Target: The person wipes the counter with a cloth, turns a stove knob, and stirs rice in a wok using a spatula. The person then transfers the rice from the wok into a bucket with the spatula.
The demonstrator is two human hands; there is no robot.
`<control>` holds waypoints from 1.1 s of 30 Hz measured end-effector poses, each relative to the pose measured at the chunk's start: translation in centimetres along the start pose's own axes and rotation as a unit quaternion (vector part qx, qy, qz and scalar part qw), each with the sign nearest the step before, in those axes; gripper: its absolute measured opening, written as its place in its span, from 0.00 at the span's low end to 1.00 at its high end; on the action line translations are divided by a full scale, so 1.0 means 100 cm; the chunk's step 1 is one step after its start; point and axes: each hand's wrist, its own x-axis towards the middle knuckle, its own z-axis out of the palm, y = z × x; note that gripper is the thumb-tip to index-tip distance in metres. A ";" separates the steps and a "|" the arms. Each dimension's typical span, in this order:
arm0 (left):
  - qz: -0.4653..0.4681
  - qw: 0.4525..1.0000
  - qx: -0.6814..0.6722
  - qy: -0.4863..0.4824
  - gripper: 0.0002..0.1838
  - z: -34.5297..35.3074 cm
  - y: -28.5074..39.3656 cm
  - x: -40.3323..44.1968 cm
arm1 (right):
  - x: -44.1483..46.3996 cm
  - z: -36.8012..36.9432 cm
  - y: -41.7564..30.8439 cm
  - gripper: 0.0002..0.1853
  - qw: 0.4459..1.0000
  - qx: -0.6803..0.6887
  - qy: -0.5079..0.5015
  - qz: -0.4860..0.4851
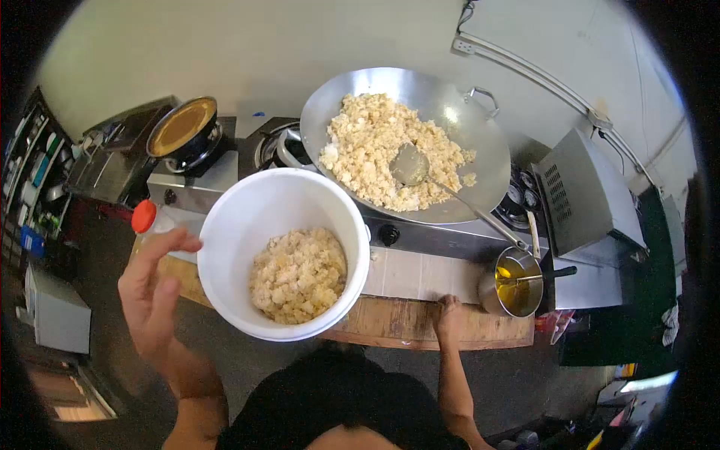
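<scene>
A white bucket [225, 225] with cooked rice [300, 276] in its bottom stands at the counter's front edge, tilted in view. Beside its left rim is my left hand [154, 300], thumb and forefinger apart, the fingertip close to the rim; I cannot tell whether it touches. My right hand [448, 321] rests as a fist on the wooden counter edge [397, 319], with nothing showing in it. Behind the bucket sits a large wok [476, 142] of fried rice [382, 142]. A long-handled ladle [410, 165] lies in that rice, its handle running toward the lower right.
A metal pot [491, 300] with yellow liquid and a dark-handled utensil [559, 272] stands at right. A pan of brown liquid [182, 127] sits on the left burner. A red-capped bottle [145, 216] stands left of the bucket. A metal box [589, 202] is at far right.
</scene>
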 end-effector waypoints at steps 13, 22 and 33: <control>-0.041 0.994 0.088 0.044 0.26 -0.005 0.028 -0.039 | 0.078 0.147 -0.132 0.16 0.936 0.335 -0.107 -0.011; -0.087 0.989 0.061 0.103 0.24 0.050 0.059 -0.055 | 0.076 0.125 -0.084 0.15 0.903 0.072 -0.141 -0.399; -0.122 0.980 0.062 0.142 0.18 0.064 0.082 -0.074 | 0.099 -0.126 -0.234 0.14 0.792 0.464 0.039 -0.395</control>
